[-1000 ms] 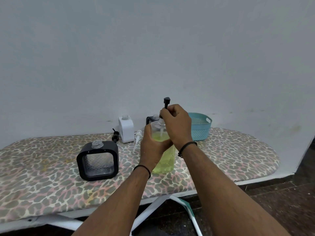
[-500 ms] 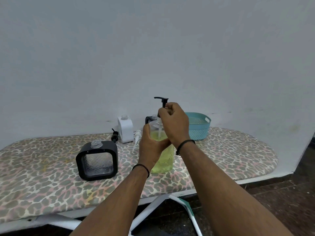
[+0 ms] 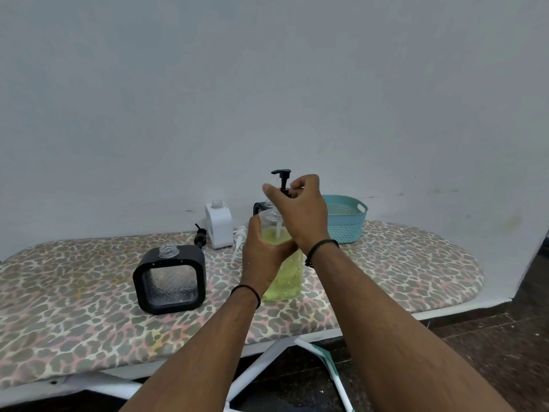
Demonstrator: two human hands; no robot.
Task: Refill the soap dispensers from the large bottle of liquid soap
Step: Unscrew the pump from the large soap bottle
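Note:
A clear bottle of yellow-green liquid soap stands on the leopard-print ironing board. My left hand grips its body. My right hand pinches the collar of a black pump head above the bottle's neck, and the white dip tube reaches down into the soap. A black square dispenser with an uncapped neck stands to the left. A white dispenser without a pump stands at the back. Another black dispenser is mostly hidden behind the bottle.
A loose black pump and a loose white pump lie on the board beside the white dispenser. A teal plastic basket sits at the back right. The wall stands right behind the board, and white legs show under its front edge.
The pump head has turned in my right hand, its spout swinging round to point left, and it sits a little higher. My left hand keeps its grip on the bottle.

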